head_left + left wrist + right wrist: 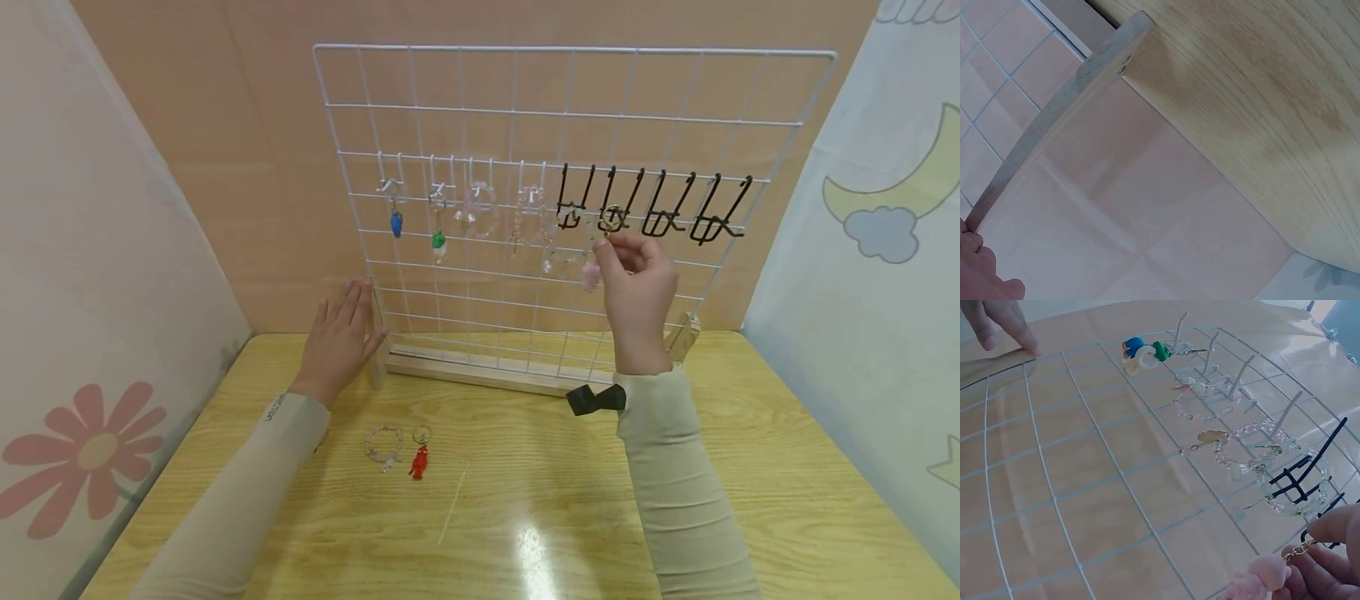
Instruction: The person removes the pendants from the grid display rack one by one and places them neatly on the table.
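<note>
A: Location of the item?

B: The pink keychain [591, 277] hangs in front of the wire rack [534, 318], right of its middle and well below its top edge. Its gold ring [612, 218] overlaps the second black hook from the left [624, 223]; whether it is over the hook, I cannot tell.

A: Handling assessment?

B: Judged light. The pink charm looks smooth, perhaps slightly slippery, and unlikely to break; the chain [1297, 551] should be limp and let the charm swing, the ring stiff. The best hold would be high on the chain, close under the ring.

A: Condition of the hands?

B: The right hand [641, 275] pinches the chain between thumb and fingers, the ring above the fingertips and the charm below. The left hand [341, 337] grasps nothing; its fingers lie extended against the wooden post [378, 346] at the rack's left edge.

A: Pose?

B: Right forearm raised from the near side of the table [570, 500], back of the hand toward the head camera. Left forearm reaches in diagonally, fingers pointing upward.

A: Other items?

B: A beaded bracelet [383, 446] and a red keychain [420, 461] lie side by side, nearer the table's left edge than its right.
</note>
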`<action>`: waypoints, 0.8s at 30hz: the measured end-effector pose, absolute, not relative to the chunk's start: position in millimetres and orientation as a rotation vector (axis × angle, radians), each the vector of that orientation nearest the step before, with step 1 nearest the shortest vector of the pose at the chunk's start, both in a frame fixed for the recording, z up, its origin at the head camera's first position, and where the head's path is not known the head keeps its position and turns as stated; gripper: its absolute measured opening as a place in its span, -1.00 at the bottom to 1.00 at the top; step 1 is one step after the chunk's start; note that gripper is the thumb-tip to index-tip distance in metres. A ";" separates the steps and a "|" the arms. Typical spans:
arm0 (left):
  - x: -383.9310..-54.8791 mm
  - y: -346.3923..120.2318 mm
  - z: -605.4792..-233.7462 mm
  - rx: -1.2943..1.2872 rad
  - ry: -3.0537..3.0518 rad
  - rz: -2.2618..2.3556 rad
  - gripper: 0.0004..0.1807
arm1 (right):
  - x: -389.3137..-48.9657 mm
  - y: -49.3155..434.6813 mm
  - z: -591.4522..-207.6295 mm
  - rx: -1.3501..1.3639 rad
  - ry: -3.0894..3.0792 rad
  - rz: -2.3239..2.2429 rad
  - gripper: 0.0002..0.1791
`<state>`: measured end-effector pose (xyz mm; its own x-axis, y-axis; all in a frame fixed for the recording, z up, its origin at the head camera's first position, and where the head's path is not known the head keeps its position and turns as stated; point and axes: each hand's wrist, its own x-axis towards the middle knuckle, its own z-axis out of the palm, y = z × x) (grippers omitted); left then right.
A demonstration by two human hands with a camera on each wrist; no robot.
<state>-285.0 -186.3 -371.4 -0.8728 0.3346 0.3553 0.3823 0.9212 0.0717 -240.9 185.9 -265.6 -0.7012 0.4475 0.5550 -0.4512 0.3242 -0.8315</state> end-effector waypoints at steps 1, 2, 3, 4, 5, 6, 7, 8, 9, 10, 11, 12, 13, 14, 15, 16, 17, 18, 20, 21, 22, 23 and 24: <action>-285.0 -186.2 -371.3 -0.528 -2.741 -0.201 -0.11 | -240.8 185.9 -265.0 0.005 -1.818 1.502 -0.77; -285.0 -186.2 -371.2 -0.528 -2.741 -0.200 -0.11 | -240.6 185.9 -264.5 0.008 -1.809 1.527 -0.79; -284.9 -186.1 -371.0 -0.529 -2.741 -0.200 -0.11 | -240.4 185.8 -263.8 0.012 -1.799 1.555 -0.81; -284.8 -186.0 -370.8 -0.530 -2.741 -0.200 -0.11 | -240.1 185.7 -263.2 0.018 -1.788 1.582 -0.83; -284.7 -186.1 -370.6 -0.530 -2.740 -0.202 -0.11 | -239.6 185.4 -262.5 0.021 -1.773 1.611 -0.84; -284.6 -186.1 -370.5 -0.529 -2.741 -0.201 -0.11 | -239.3 185.1 -261.7 0.026 -1.755 1.646 -0.84; -284.5 -186.1 -370.3 -0.530 -2.740 -0.200 -0.11 | -238.9 184.8 -261.0 0.025 -1.742 1.673 -0.83; -284.3 -186.3 -370.3 -0.530 -2.739 -0.199 -0.11 | -238.4 184.5 -260.2 0.020 -1.735 1.688 -0.81; -284.3 -186.3 -370.3 -0.532 -2.737 -0.199 -0.11 | -238.0 184.1 -259.5 0.015 -1.727 1.700 -0.80; -284.3 -186.4 -370.3 -0.534 -2.735 -0.195 -0.11 | -237.3 183.8 -258.7 0.006 -1.723 1.709 -0.78; -284.4 -186.5 -370.4 -0.535 -2.734 -0.193 -0.11 | -236.4 183.6 -257.8 -0.007 -1.725 1.712 -0.76; -284.5 -186.7 -370.6 -0.536 -2.732 -0.189 -0.12 | -235.6 183.4 -257.0 -0.019 -1.725 1.716 -0.74; -284.7 -186.8 -370.8 -0.538 -2.729 -0.188 -0.12 | -234.9 183.2 -256.5 -0.031 -1.727 1.717 -0.74; -284.9 -187.0 -371.0 -0.538 -2.729 -0.188 -0.12 | -234.2 183.1 -255.9 -0.038 -1.725 1.719 -0.74; -285.1 -187.2 -371.3 -0.538 -2.728 -0.186 -0.12 | -233.4 182.9 -255.5 -0.041 -1.717 1.731 -0.76; -285.3 -187.2 -371.5 -0.538 -2.728 -0.185 -0.12 | -232.5 182.6 -255.2 -0.041 -1.707 1.742 -0.77; -285.4 -187.3 -371.7 -0.538 -2.729 -0.187 -0.12 | -231.8 182.4 -255.1 -0.036 -1.692 1.754 -0.79; -285.5 -187.2 -371.9 -0.539 -2.728 -0.187 -0.12 | -231.4 182.0 -255.2 -0.024 -1.672 1.772 -0.81; -285.6 -187.1 -372.1 -0.539 -2.730 -0.184 -0.12 | -229.9 181.1 -255.1 -0.005 -1.634 1.798 -0.84; -285.7 -187.0 -372.2 -0.539 -2.729 -0.182 -0.12 | -229.1 180.6 -255.0 0.004 -1.617 1.805 -0.84; -285.9 -186.9 -372.3 -0.539 -2.729 -0.180 -0.12 | -228.4 180.2 -254.8 0.014 -1.600 1.810 -0.85; -286.0 -186.8 -372.4 -0.539 -2.728 -0.177 -0.12 | -227.6 179.8 -254.6 0.021 -1.594 1.802 -0.85; -286.1 -186.8 -372.5 -0.539 -2.728 -0.174 -0.12 | -226.6 179.3 -254.2 0.026 -1.582 1.804 -0.86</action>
<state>-286.1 -186.8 -372.5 -0.8649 0.3450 0.3646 0.3885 0.9200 0.0513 -226.6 179.3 -254.2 -0.7369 0.4959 0.4594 -0.5203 0.0178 -0.8538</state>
